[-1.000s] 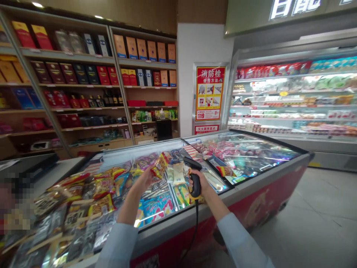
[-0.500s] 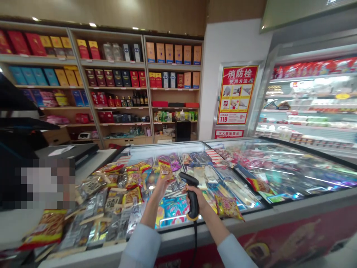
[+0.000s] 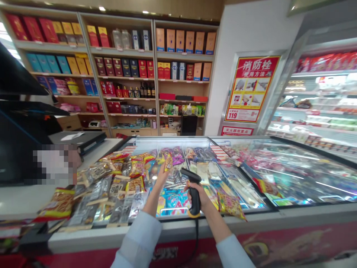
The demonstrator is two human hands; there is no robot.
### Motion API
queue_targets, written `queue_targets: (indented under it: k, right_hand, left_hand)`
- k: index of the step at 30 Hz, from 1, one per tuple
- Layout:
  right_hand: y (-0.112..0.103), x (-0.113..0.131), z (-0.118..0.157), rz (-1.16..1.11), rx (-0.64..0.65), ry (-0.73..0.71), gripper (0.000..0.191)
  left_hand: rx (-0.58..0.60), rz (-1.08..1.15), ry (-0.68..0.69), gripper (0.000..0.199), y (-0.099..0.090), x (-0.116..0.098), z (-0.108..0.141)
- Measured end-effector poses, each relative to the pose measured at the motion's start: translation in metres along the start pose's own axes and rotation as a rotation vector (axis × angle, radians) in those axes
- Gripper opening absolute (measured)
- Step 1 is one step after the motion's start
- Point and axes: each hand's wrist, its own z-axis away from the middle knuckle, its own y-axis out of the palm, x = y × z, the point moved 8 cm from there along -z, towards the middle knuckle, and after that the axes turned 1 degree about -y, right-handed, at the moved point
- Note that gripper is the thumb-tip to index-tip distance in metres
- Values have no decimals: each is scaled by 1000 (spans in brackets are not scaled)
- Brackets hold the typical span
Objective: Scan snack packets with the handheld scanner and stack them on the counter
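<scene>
Over the glass lid of the chest freezer [image 3: 178,219], my left hand [image 3: 161,178] grips a small yellow and red snack bag [image 3: 168,163], held up and seen nearly edge-on. Wrapped round the handle of a black barcode scanner [image 3: 194,197] is my right hand [image 3: 203,199]; the scanner's head points left toward the bag, and its cable hangs down the front. Loose on the glass, right of the scanner, rests another snack bag [image 3: 231,205]. Left of my arms lie several more yellow and red bags [image 3: 135,184] and clear packs with wooden sticks [image 3: 114,203].
A counter [image 3: 25,201] with a dark box-like device [image 3: 90,141] stands at the left, partly blurred out. One more snack bag [image 3: 267,187] lies on the right-hand glass. Shelves of boxed goods [image 3: 126,67] line the back wall, and a lit refrigerated case [image 3: 320,100] stands at the right.
The snack bag in my left hand has turned from face-on to nearly edge-on. My right hand keeps hold of the scanner. The view has shifted slightly left and down.
</scene>
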Motion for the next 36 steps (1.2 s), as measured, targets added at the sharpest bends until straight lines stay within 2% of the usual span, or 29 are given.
queue_targets:
  k: [3, 8, 13, 16, 18, 21, 24, 27, 30, 32, 33, 36]
  right_hand:
    - [-5, 0, -1, -10, -49, -15, 25]
    - [-4, -1, 0, 9, -46, -2, 25]
    - [-2, -1, 2, 36, -21, 17, 26]
    - [-9, 1, 0, -7, -51, -2, 24]
    - [-14, 0, -3, -29, -64, 9, 22]
    - [-14, 2, -7, -57, -77, 21, 19]
    - [3, 9, -13, -106, -70, -11, 19]
    - [35, 15, -24, -149, -31, -37, 20]
    - [72, 12, -39, -179, 21, -41, 18]
    - [94, 4, -50, -196, 58, -29, 17]
    - [103, -2, -56, -204, 74, -21, 17]
    - [125, -28, -74, -232, 94, 11, 18]
  left_hand:
    - [-38, -11, 28, 66, -3, -5, 1]
    - [-8, -20, 70, 60, -3, -10, 1]
    - [22, -77, 6, 64, 5, -14, 8]
    - [7, -87, 4, 56, 4, -26, 10]
    - [-15, -99, 48, 51, -6, -42, 10]
    - [-37, -231, 200, 49, -35, -79, 15]
    - [-145, -482, 314, 51, -84, -114, 29]
    - [-397, -719, 380, 58, -149, -145, 50]
    - [-671, -870, 455, 53, -206, -170, 70]
    - [-803, -952, 450, 52, -234, -176, 74]
    - [-830, -1003, 420, 52, -244, -174, 73]
    - [-740, -1184, 223, 51, -258, -147, 58]
